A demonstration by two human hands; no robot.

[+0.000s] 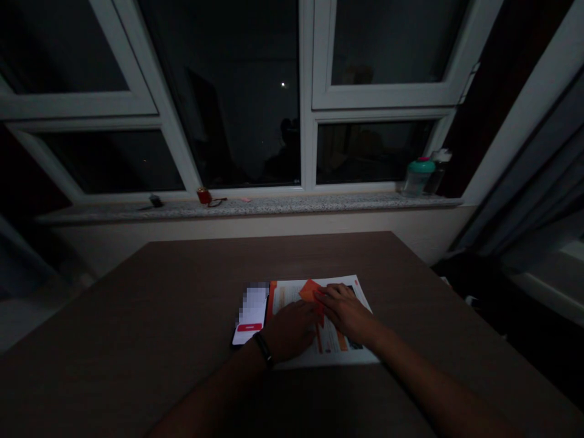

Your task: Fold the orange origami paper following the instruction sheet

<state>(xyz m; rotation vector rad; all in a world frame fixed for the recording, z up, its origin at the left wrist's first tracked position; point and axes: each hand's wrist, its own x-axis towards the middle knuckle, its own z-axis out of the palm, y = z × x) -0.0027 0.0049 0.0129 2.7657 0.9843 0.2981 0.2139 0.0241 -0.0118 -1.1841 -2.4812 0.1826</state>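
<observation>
A small piece of folded orange paper (309, 287) lies on a printed magazine or booklet (292, 364) on the table. My left hand (292, 330), with a dark band on its wrist, is at the paper's lower left side, its fingers bent and pressed together against it. From the right, my right hand (347, 310) rests over the paper's right edge, fingertips pinching it down. Both hands cover part of the paper, and the fingertips are partly hidden and dim. Left of the booklet lies a phone (252, 313) with its screen lit.
The brown table (137, 316) reaches toward a stone windowsill (283, 207). On the sill stand a green-lidded bottle (418, 176), a clear bottle (440, 167), a small red jar (204, 195) and a small dark object (156, 201). Curtains hang at the right.
</observation>
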